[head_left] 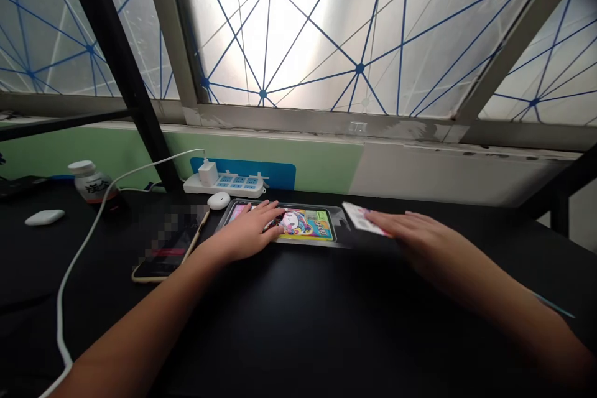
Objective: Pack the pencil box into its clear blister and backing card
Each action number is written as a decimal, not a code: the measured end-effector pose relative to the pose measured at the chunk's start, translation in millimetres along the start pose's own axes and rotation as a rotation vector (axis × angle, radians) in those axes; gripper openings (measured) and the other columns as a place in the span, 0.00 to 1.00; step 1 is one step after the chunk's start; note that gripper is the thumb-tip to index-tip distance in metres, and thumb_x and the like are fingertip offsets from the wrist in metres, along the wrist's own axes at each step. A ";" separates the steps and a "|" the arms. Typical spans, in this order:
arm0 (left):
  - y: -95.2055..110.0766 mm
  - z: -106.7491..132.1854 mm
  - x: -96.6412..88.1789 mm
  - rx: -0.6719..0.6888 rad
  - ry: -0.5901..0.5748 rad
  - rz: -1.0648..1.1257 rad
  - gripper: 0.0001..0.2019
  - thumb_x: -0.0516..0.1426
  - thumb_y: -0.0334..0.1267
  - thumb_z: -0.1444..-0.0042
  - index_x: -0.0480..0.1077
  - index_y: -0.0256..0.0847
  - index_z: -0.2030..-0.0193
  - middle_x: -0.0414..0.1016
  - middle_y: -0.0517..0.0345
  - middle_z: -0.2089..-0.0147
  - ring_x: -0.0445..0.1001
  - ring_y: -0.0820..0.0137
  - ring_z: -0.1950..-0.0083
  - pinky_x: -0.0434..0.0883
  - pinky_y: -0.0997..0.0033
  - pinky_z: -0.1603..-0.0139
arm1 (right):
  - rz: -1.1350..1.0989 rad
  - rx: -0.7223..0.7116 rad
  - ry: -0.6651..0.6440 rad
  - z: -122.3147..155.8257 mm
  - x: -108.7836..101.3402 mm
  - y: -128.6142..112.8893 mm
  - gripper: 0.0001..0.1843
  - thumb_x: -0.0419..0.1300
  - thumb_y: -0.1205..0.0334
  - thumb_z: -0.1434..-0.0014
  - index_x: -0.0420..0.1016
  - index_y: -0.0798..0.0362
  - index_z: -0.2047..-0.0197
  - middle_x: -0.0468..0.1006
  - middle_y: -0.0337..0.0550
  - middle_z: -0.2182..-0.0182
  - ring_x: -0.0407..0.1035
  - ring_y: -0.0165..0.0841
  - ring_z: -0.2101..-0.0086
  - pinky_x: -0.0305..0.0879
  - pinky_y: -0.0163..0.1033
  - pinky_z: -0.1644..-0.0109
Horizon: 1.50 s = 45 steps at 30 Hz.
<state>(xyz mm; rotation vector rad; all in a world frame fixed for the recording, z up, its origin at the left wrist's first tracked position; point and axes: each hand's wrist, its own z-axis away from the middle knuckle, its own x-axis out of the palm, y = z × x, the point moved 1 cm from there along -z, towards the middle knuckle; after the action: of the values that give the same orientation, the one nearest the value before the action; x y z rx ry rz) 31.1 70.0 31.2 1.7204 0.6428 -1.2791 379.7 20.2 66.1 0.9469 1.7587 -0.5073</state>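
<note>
Spread flat, the left hand (247,233) rests its open fingers on a glossy rectangular card with a rainbow cartoon print (303,225), set in a clear plastic tray (224,221). Just to its right, the right hand (413,237), fingers together, touches a slim white-and-pink card (359,217); whether it grips it, I cannot tell. Both lie on a black desk (298,317), with a white power strip (224,185) beyond the left hand, a smartphone (161,261) beside it, and a frosted window latticed in blue (317,31) above.
</note>
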 end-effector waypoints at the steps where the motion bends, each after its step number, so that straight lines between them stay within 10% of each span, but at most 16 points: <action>1: 1.9 -1.3 2.1 -0.001 0.037 0.001 0.26 0.47 0.53 0.30 0.61 0.47 0.30 0.54 0.48 0.25 0.49 0.55 0.24 0.48 0.41 0.28 | -0.012 -0.039 0.000 1.7 -3.0 -19.8 0.37 0.49 0.76 0.42 0.66 0.42 0.33 0.74 0.40 0.39 0.74 0.44 0.46 0.70 0.58 0.41; 6: 24.5 -8.2 15.8 0.027 0.190 -0.009 0.18 0.46 0.41 0.29 0.69 0.42 0.39 0.68 0.46 0.32 0.61 0.56 0.29 0.56 0.43 0.29 | -0.135 -0.412 -0.168 4.0 13.6 -131.6 0.28 0.53 0.66 0.37 0.68 0.53 0.34 0.76 0.49 0.41 0.75 0.44 0.46 0.74 0.47 0.46; 11: 50.3 -6.8 26.2 0.105 0.226 -0.032 0.17 0.46 0.37 0.29 0.70 0.43 0.40 0.70 0.48 0.34 0.63 0.56 0.30 0.59 0.43 0.31 | -0.199 -0.375 -0.159 -30.4 48.7 -163.4 0.26 0.51 0.55 0.30 0.67 0.62 0.35 0.72 0.60 0.39 0.67 0.52 0.40 0.66 0.55 0.39; 21: 47.8 -2.3 16.6 0.095 0.237 0.070 0.17 0.51 0.42 0.30 0.73 0.43 0.41 0.73 0.52 0.36 0.68 0.59 0.33 0.66 0.57 0.33 | -0.516 -0.284 -0.181 -57.2 58.5 -147.6 0.26 0.60 0.48 0.35 0.72 0.55 0.40 0.72 0.52 0.39 0.63 0.44 0.39 0.55 0.48 0.32; 29: 13.5 -0.9 -5.9 0.076 0.357 0.008 0.17 0.55 0.49 0.34 0.74 0.41 0.46 0.79 0.51 0.47 0.73 0.57 0.43 0.70 0.56 0.42 | -0.177 -0.278 0.073 -63.5 42.7 -108.4 0.21 0.46 0.60 0.29 0.77 0.54 0.67 0.78 0.46 0.70 0.69 0.37 0.68 0.63 0.45 0.61; 37: 15.9 -4.1 5.9 0.035 0.201 -0.057 0.23 0.51 0.54 0.32 0.69 0.42 0.39 0.70 0.48 0.35 0.64 0.53 0.34 0.64 0.48 0.36 | -0.245 0.136 -0.338 -73.6 43.9 -2.2 0.30 0.57 0.39 0.37 0.74 0.52 0.43 0.74 0.55 0.50 0.69 0.47 0.51 0.68 0.49 0.50; 45: 19.4 -2.6 4.7 0.042 0.238 -0.084 0.23 0.51 0.54 0.32 0.68 0.42 0.38 0.70 0.48 0.36 0.64 0.54 0.34 0.62 0.51 0.35 | -0.294 0.192 -0.360 -80.4 47.9 8.3 0.31 0.66 0.36 0.48 0.77 0.49 0.50 0.74 0.53 0.52 0.67 0.50 0.50 0.68 0.52 0.47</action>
<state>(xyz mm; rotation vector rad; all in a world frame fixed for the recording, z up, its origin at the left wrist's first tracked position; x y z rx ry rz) 49.5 62.4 33.6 1.9152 0.8392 -1.1609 331.4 99.9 53.5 0.6751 1.5425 -0.9871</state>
